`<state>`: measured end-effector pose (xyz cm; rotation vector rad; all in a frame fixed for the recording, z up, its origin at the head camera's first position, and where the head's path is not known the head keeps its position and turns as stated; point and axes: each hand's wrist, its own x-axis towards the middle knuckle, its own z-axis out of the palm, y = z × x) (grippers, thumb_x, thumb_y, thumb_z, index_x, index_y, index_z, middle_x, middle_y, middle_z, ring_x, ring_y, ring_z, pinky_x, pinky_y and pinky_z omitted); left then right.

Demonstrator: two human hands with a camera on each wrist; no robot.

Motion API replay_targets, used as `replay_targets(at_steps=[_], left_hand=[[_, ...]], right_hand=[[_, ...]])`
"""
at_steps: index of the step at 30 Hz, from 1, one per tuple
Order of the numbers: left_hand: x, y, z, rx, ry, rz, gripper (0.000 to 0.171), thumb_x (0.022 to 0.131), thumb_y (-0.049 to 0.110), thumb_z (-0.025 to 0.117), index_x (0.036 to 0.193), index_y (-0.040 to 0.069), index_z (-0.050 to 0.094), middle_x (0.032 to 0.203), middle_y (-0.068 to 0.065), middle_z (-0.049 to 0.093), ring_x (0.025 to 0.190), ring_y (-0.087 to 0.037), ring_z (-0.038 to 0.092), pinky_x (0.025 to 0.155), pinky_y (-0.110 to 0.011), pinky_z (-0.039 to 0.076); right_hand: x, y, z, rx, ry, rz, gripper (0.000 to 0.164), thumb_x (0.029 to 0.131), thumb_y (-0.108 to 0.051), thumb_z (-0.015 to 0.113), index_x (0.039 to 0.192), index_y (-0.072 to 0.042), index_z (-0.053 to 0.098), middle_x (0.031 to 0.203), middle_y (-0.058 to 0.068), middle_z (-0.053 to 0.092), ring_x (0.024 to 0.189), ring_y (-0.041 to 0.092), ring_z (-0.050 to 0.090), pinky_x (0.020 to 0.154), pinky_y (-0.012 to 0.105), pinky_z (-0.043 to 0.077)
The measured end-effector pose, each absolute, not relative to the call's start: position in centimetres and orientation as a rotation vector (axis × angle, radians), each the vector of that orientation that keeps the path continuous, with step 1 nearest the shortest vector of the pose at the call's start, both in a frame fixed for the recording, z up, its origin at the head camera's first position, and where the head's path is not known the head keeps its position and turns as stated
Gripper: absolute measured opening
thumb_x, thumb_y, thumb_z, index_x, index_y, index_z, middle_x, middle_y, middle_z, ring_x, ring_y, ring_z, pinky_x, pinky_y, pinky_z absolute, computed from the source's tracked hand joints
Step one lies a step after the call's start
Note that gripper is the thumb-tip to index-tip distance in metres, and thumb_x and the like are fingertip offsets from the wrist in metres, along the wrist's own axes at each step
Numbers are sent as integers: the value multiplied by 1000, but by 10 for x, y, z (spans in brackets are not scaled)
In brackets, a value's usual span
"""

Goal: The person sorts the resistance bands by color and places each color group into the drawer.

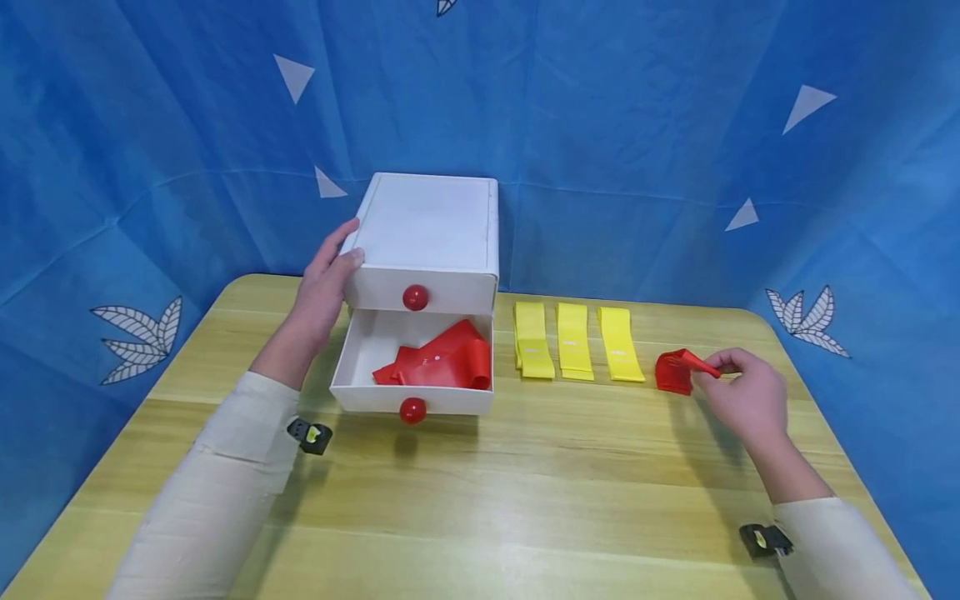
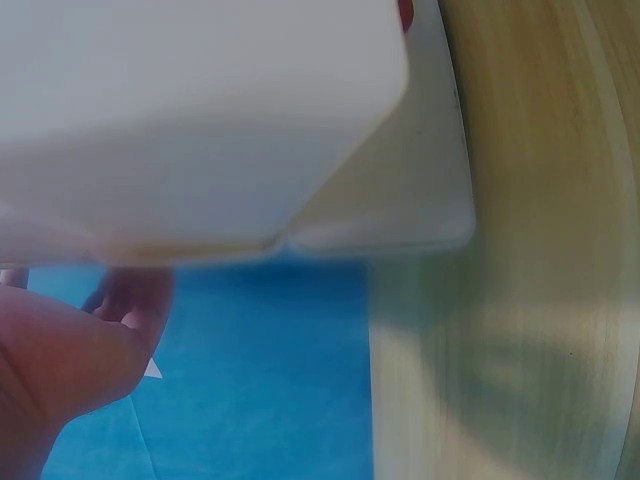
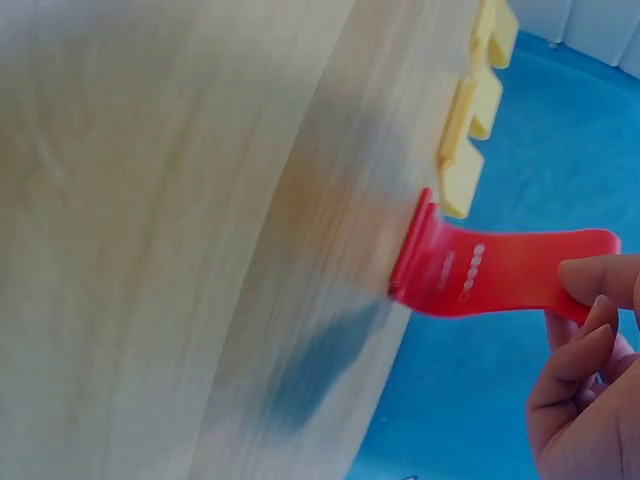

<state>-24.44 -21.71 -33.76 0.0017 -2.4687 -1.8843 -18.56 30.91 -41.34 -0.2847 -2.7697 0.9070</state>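
At the right of the table, my right hand (image 1: 750,400) pinches one end of a red resistance band (image 3: 500,270) between thumb and fingers. The band is flat with white printed marks; its other end hangs down to the tabletop. My left hand (image 1: 322,287) rests against the left side of a small white drawer cabinet (image 1: 427,221), its thumb near the top front edge. The lower drawer (image 1: 352,379) is pulled out, with crumpled red bands (image 1: 442,358) inside. Part of my left hand is hidden behind the cabinet in the left wrist view.
Three folded yellow bands (image 1: 575,342) lie in a row between the cabinet and my right hand. Red knobs (image 1: 416,297) stick out from the drawer fronts. A blue patterned curtain (image 1: 615,125) hangs around the wooden table (image 1: 570,500).
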Motion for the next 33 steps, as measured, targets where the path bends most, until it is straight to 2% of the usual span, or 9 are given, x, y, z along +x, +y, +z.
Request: replay_targets(at_steps=[10,17,20,26,33], left_hand=[[-243,-217,-338,7,-2469,-1881,61,101,52,44,158,43,21,163,5,17,145,-30,23,106,-63,33],[-244,-217,-337,6,-2471,-1880,61,101,51,43,158,43,22,163,3,17,144,-30,23,106,-64,33],[-244,-217,-338,5,-2471,-1873,62,101,53,44,158,44,21,163,5,17,144,-30,23,106,-63,33],[-243,-217,-339,4,-2479,-1863,62,100,55,44,157,45,20,163,7,17,145,-29,22,106,-63,33],[-244,-217,-339,-5,-2478,-1868,61,101,52,43,158,44,21,163,5,17,145,-30,22,106,-64,31]], right_hand=[[-159,300,-395,-382,-2732,1040,30,92,-33,71,103,-4,69,101,12,64,53,22,49,45,36,38],[-142,291,-378,-373,-2662,1153,34,92,-35,72,105,-3,69,93,4,64,61,21,51,48,33,42],[-137,284,-370,-371,-2626,1232,33,91,-33,74,104,-4,69,86,0,64,62,19,51,47,32,43],[-133,263,-360,-288,-2541,1369,27,90,-24,77,103,-2,69,74,-1,64,53,17,47,43,29,38],[-135,234,-348,-205,-2458,1491,21,89,-19,77,101,-3,69,82,-3,67,56,14,48,45,25,40]])
